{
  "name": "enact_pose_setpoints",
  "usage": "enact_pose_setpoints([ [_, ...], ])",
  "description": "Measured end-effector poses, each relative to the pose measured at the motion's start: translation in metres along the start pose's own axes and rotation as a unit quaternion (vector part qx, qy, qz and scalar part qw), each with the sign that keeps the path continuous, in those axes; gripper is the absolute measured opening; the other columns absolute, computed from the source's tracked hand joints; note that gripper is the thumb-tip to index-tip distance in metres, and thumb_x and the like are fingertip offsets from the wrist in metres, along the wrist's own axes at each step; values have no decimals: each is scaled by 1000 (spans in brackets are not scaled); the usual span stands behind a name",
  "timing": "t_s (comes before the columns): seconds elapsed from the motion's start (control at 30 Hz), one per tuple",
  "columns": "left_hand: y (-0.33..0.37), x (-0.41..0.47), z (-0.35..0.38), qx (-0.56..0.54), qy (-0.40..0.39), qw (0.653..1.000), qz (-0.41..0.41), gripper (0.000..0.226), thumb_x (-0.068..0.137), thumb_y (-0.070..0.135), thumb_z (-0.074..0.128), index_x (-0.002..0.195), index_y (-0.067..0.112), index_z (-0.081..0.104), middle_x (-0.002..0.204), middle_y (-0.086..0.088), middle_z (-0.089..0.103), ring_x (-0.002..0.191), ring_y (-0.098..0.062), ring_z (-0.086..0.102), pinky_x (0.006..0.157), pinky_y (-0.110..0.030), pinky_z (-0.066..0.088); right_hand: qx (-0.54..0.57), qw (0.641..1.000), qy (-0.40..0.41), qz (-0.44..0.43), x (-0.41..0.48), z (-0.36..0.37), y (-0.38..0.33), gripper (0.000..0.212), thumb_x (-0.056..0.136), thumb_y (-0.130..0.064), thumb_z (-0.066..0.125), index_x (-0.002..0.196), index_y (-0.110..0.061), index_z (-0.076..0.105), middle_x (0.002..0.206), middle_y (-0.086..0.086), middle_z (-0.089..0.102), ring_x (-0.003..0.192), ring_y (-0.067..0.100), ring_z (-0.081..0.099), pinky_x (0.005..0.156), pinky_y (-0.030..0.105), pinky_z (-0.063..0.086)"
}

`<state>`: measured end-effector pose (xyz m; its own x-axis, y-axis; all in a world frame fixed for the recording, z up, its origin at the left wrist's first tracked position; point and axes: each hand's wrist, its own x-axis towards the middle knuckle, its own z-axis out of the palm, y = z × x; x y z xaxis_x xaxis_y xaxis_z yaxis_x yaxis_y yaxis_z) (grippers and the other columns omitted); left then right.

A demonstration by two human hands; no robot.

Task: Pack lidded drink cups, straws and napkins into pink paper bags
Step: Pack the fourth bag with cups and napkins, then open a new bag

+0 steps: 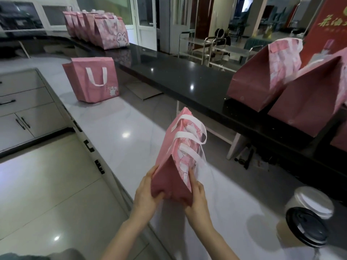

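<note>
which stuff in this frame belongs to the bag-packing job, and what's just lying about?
Job:
- pink bag, gripped by the left hand and right hand
- black-lidded cup
- pale-lidded cup
- upright bag on the white counter
- bag row
- bags at right

Lying about:
- cabinet drawers
- metal trolley
- red sign

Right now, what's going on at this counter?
A person holds a mostly folded pink bag above the white counter. The left hand and right hand both grip its bottom end, with the handles pointing away. Two lidded cups sit unpacked at the lower right. Another bag stands farther along, and a row of bags lines the dark counter.
</note>
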<state>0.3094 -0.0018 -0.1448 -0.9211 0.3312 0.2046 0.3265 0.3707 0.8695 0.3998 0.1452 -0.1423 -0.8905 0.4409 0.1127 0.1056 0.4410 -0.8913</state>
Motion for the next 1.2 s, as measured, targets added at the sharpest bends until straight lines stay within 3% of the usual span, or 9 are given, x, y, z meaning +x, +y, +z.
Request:
enact_pose_setpoints([
  [0.1,3,21,-28,-1,8,999,52,96,71,11,80,135,60,28,126,9,55,110,-1,57,82,-12,48,-4,999,32,-42,16,15,-26,105,77,7,61,142,-58,10,119,-14,41,112,-15,37,88,-3,31],
  [0.2,17,52,-59,8,19,994,109,97,75,13,80,136,62,23,126,15,51,108,12,50,77,1,40,4,994,73,-80,40,25,-57,102,76,8,61,146,-50,14,119,-16,44,111,-11,40,87,3,34],
  [0.37,47,116,-100,6,14,980,199,94,82,6,72,139,59,19,132,5,54,111,-9,57,84,-10,48,-4,980,162,-117,93,35,-109,101,80,5,64,143,-57,15,122,-29,38,115,-11,42,83,5,41],
  [0.47,64,156,-112,-3,5,970,242,92,84,7,71,141,58,18,134,4,54,114,-11,56,90,-22,51,21,971,188,-148,121,31,-133,90,81,-4,63,145,-51,20,126,-22,43,119,-1,45,92,23,44],
  [0.53,74,182,-113,-11,-5,966,258,92,85,8,70,141,59,19,136,8,52,112,-9,55,87,-14,48,37,968,197,-150,140,22,-148,87,81,-6,60,144,-51,21,129,-16,44,122,7,46,98,36,46],
  [0.7,102,239,-97,-56,-53,959,272,94,82,1,67,142,57,23,134,11,52,113,-8,57,81,-9,47,-17,958,234,-163,182,-10,-163,99,80,9,64,147,-47,18,125,-5,47,114,-8,45,89,2,35],
  [0.8,115,266,-77,-74,-67,958,269,91,80,2,64,141,57,25,131,10,54,110,-9,58,78,-5,45,-44,955,255,-144,209,-32,-159,98,79,7,65,147,-45,17,119,2,48,104,-13,45,82,0,36],
  [1.03,128,314,-29,-78,-117,956,256,91,79,1,61,143,53,23,129,6,55,112,-11,57,85,-21,49,-83,953,268,-113,260,-66,-135,104,79,3,64,142,-60,10,109,-1,50,98,-2,52,81,18,43],
  [1.2,121,351,2,-84,-160,950,254,89,78,-4,62,146,42,27,129,4,56,116,-12,56,95,-38,51,-96,956,273,-57,289,-68,-116,96,85,-13,61,135,-69,1,111,-7,44,94,-4,50,81,19,42],
])
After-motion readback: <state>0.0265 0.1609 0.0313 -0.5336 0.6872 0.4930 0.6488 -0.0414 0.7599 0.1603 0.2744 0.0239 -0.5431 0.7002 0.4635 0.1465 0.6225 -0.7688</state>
